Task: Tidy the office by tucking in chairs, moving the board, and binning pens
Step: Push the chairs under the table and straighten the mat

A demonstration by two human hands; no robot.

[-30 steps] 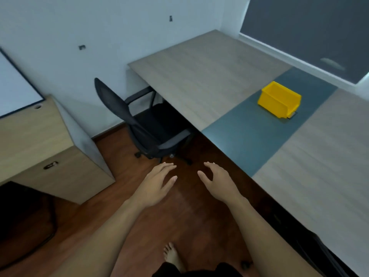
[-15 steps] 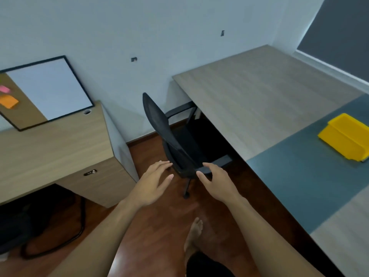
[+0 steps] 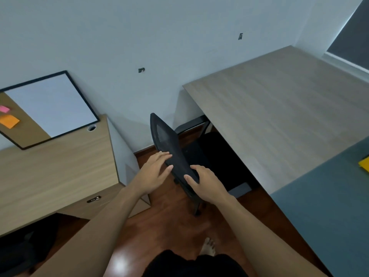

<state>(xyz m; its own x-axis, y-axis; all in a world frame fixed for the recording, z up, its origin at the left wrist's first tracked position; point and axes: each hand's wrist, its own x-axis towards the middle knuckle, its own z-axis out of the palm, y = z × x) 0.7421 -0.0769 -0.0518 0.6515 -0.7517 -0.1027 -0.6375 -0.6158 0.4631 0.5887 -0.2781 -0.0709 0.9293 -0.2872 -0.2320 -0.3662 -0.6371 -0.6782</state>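
**Both hands at the back of the black office chair**

The long L-shaped desk (image 3: 279,120) fills the right side, its top pale wood grain with a grey-blue section nearer the person. A smaller wooden desk (image 3: 56,172) stands on the left against the white wall, and on it leans the board (image 3: 46,108): black-framed, part white surface and part cork, with a pink and an orange sticky note on the cork.

Between the two desks stands the office chair (image 3: 171,148), black, with a tall, narrow mesh backrest seen almost edge-on. Its seat and armrests reach partly under the long desk's edge; a caster shows on the reddish wood floor below.

The left hand (image 3: 153,174) is open with fingers spread, its fingertips touching the rear face of the backrest. The right hand (image 3: 207,184) curls loosely around the backrest's near edge, thumb on the back side; whether it grips firmly cannot be told.

A corner of the yellow bin (image 3: 364,164) shows at the right edge, on the grey-blue section.
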